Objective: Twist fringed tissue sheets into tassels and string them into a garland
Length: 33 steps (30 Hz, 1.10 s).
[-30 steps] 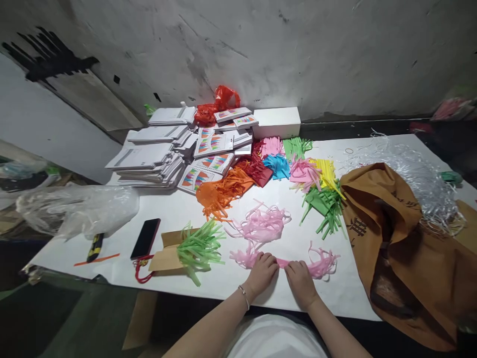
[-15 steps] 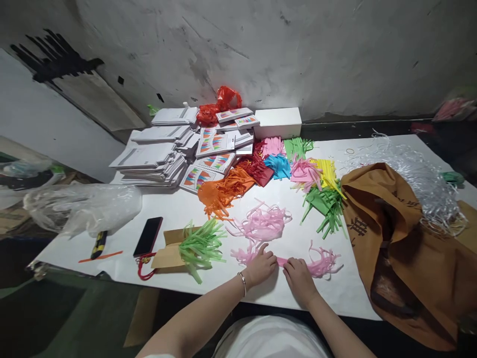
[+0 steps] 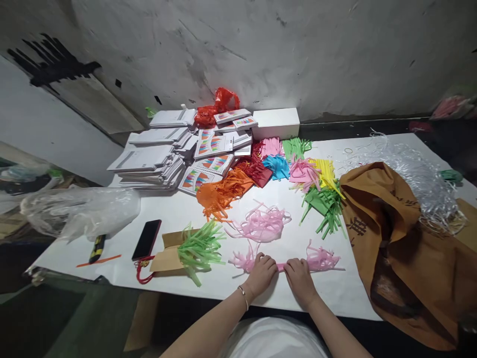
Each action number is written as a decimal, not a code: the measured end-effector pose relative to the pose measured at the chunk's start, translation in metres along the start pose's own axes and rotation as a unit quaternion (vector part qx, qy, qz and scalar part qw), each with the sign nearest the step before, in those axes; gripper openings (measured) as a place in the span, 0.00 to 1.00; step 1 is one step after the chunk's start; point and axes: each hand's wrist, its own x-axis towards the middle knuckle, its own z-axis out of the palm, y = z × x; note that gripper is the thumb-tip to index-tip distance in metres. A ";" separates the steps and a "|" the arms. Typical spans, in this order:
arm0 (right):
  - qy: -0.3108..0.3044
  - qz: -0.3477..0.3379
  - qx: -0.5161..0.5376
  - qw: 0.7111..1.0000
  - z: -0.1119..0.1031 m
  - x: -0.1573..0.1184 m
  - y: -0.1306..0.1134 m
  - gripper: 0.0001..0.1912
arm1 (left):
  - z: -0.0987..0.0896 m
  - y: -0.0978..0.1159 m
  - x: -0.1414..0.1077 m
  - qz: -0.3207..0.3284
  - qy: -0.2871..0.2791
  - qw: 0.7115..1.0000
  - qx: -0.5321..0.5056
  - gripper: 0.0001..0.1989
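Near the table's front edge lies a pink paper tassel (image 3: 280, 267), rolled tight in its middle with fringes fanning out at both ends. My left hand (image 3: 262, 272) has its fingers curled over the roll's left part. On the right part, my right hand (image 3: 300, 279) is closed in the same way. A short stretch of the roll shows between the hands; their palms hide the rest. Just beyond, a loose heap of pale pink strips (image 3: 263, 223) rests on the white table. Left of my hands, green fringe (image 3: 201, 248) pokes out of a folded tan card (image 3: 169, 259).
Behind are coloured fringe bundles (image 3: 279, 166), stacks of white packets (image 3: 145, 161) and a white box (image 3: 276, 123). To the left lie a phone (image 3: 146, 240), a box cutter (image 3: 97, 248) and clear plastic (image 3: 85, 209). A brown bag (image 3: 372, 214) and white string (image 3: 410, 174) occupy the right.
My left index finger, raised earlier, has come down onto the pink roll. Both hands stay on the tassel in nearly the same place. The view has shifted slightly.
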 end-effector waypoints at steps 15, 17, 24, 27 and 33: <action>0.028 0.116 -0.054 0.991 -0.009 0.007 0.020 0.09 | 0.000 0.021 0.016 -0.249 0.053 0.967 0.005 0.10; 0.033 0.122 -0.055 0.990 -0.010 0.008 0.020 0.09 | 0.000 0.020 0.017 -0.251 0.048 0.967 0.007 0.09; 0.018 -0.021 0.007 1.000 -0.005 0.010 0.008 0.08 | -0.003 0.018 0.016 -0.229 0.052 0.972 -0.002 0.06; 0.015 -0.062 0.026 0.998 0.000 0.011 0.004 0.09 | -0.004 0.013 0.009 -0.152 0.043 0.987 -0.020 0.07; 0.015 -0.044 0.023 0.999 0.005 0.011 0.001 0.10 | -0.001 0.000 -0.001 -0.041 0.034 0.998 -0.034 0.09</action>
